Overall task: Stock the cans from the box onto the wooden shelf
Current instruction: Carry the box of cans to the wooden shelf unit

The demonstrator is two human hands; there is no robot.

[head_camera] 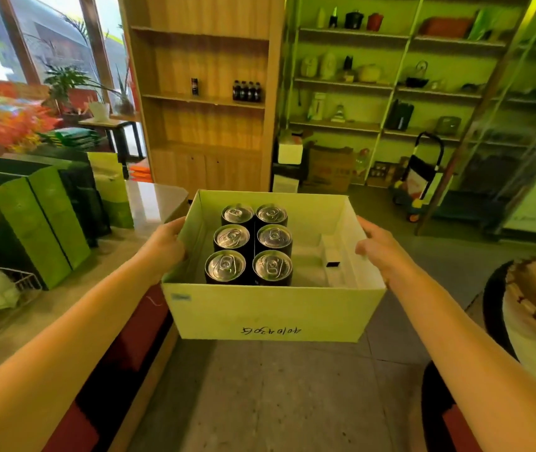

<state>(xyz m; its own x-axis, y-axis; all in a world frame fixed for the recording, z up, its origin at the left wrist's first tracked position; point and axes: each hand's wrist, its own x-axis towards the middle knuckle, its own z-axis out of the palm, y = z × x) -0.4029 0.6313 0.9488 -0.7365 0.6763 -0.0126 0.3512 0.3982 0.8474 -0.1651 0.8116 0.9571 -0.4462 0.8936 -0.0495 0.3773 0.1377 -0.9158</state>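
Observation:
An open cardboard box is held up in front of me above the floor. My left hand grips its left wall and my right hand grips its right wall. Several black cans with silver tops stand upright in two rows in the left half of the box; its right half holds only a small dark item. The wooden shelf stands straight ahead, some way off. One dark can and a row of dark bottles stand on its middle board.
A counter with green boxes and a wire basket runs along my left. A round table with a wooden piece is close on my right. Metal racks with goods, cartons and a hand trolley fill the right background.

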